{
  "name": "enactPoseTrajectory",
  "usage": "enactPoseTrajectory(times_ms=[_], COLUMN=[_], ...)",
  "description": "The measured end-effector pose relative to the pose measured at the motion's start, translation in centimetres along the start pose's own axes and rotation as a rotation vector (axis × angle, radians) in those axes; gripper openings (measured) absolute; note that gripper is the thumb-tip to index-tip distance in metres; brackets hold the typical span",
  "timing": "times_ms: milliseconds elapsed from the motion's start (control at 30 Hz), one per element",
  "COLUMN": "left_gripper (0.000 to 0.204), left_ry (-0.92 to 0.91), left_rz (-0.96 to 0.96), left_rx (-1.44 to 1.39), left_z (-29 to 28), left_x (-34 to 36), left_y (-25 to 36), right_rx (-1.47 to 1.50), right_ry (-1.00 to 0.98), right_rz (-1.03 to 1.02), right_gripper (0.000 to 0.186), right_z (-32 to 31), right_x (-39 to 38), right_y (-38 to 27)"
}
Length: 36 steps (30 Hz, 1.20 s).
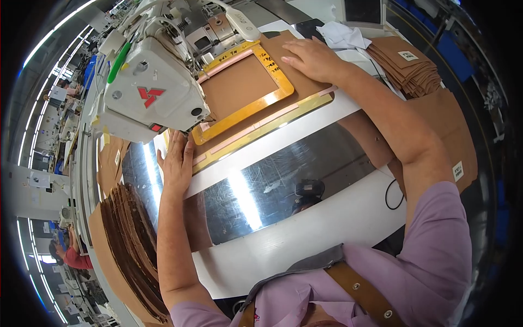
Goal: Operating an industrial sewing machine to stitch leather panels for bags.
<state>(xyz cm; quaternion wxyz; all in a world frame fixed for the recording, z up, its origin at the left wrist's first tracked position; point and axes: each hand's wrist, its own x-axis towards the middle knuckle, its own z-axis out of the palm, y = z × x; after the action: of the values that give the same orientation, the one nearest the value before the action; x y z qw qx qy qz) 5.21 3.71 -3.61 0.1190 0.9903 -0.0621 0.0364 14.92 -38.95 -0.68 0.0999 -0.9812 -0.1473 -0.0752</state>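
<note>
A white industrial sewing machine [150, 76] stands at the upper left, its needle area over a yellow template frame [239, 116] with handwritten marks and pink strips. Brown fabric or board [229, 82] shows inside the frame and around it, above a second yellow strip [305, 106]. My left hand [175, 159] lies with fingers stretched at the template's lower left corner, next to the machine head. My right hand [318, 61] rests flat on the brown piece beyond the frame's upper right, fingers apart and holding nothing.
Stacks of brown pieces sit at left [125, 234] and upper right [400, 68], more [447, 125] at right. A white cloth [340, 34] lies behind my right hand. A shiny metal plate [267, 191] fronts the machine. A co-worker in red [76, 259] is far left.
</note>
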Motion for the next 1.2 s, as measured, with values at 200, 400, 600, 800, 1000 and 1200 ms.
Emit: enactPoseTrajectory(times_ms=[200,400,600,800,1000,1200], left_gripper=[0.057,0.056,0.058,0.051,0.048,0.055], left_ry=[0.034,0.029,0.061,0.162,0.289,0.287], left_rz=[0.048,0.072,0.091,0.14,0.123,0.149], left_rx=[0.14,0.108,0.003,-0.038,0.039,0.154], left_z=[0.5,0.0,-0.3,-0.9,-1.2,-0.5], left_x=[0.4,-1.3,-5.9,-8.2,-8.2,-7.9], left_y=[-0.2,0.0,1.2,2.3,2.3,2.3], right_rx=[-0.013,-0.066,-0.128,-0.047,-0.026,-0.046], right_ry=[-0.077,-0.058,-0.002,-0.088,-0.005,-0.009], right_rz=[-0.041,-0.058,-0.182,-0.094,-0.142,-0.14], right_gripper=[0.069,0.071,0.069,0.067,0.065,0.066], right_z=[1.4,2.4,1.4,0.0,0.8,0.6], right_x=[-5.8,-6.8,-9.4,-12.5,-12.2,-12.6], right_y=[0.0,0.3,0.3,-1.0,-0.7,-0.8])
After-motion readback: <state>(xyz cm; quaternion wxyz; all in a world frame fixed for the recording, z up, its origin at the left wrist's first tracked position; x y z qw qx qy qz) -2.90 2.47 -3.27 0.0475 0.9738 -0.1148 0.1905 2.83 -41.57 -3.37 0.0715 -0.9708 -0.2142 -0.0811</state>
